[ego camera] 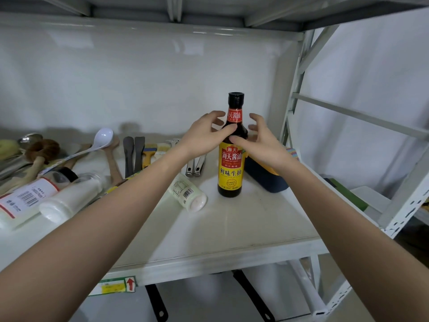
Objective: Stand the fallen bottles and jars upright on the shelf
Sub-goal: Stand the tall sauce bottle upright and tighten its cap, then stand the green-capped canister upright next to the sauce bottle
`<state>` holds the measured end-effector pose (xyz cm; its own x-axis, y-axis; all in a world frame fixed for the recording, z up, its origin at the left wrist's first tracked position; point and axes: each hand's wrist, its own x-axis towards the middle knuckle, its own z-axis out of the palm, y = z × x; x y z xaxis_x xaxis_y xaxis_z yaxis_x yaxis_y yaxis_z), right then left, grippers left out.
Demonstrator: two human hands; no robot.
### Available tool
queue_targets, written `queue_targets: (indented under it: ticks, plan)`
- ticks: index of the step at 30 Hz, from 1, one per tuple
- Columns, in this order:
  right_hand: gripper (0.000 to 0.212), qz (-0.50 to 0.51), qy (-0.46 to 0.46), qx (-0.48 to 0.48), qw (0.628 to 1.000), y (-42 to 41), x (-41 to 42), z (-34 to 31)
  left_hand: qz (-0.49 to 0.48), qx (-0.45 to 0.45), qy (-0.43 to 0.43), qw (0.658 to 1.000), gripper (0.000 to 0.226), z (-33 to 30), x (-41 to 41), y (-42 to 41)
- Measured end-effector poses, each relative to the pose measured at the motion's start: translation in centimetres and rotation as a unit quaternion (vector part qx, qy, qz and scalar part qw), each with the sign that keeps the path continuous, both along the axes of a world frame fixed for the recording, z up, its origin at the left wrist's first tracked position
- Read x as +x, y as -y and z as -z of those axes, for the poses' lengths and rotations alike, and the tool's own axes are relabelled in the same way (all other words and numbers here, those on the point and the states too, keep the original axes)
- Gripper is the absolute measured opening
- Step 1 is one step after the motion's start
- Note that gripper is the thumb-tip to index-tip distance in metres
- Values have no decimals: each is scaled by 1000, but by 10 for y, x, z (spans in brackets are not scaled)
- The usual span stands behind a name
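Note:
A dark soy sauce bottle (pixel 231 168) with a yellow label and black cap stands upright on the white shelf (pixel 232 226). My left hand (pixel 204 137) curls around its neck and shoulder, thumb across the glass. On the bottle's other side, my right hand (pixel 260 141) has only its thumb touching the shoulder, and its fingers are spread clear of the glass. A small white bottle (pixel 188 194) lies on its side just left of the soy bottle. Further left lie a clear jar of white powder (pixel 69 198) and a large red-bordered labelled bottle (pixel 23 196).
Behind the right hand sits a dark blue container (pixel 267 180). Along the back lie a white ladle (pixel 102 138), dark spatulas (pixel 133 154), metal tongs (pixel 195 167) and wooden spoons. The rack's upright post (pixel 406 203) stands at the right. Pan handles hang below the shelf.

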<state>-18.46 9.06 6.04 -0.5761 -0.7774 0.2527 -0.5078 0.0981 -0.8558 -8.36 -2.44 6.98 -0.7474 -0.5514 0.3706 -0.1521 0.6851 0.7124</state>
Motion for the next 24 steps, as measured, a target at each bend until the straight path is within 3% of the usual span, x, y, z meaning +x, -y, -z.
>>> queue_targets:
  ticks: [6,10,14,16,21,24]
  plan:
    - [52,86,-120,-100,984,-14,16,-22,-18,-16,1,1000,46,-6,36,12]
    - [29,36,-171,-126,976,-7,39,-22,-58,-10,33,998,35,10,56,28]
    - [30,-33,-196,-66,978,15,58,2,-77,29,90,992,26,35,74,40]
    - [31,-55,-203,-13,978,27,64,18,-86,38,114,989,33,47,82,44]
    - [40,-65,-193,116,972,54,72,60,-110,65,144,981,32,69,95,50]
    - [46,-69,-176,170,967,65,73,77,-111,99,157,976,55,80,99,53]
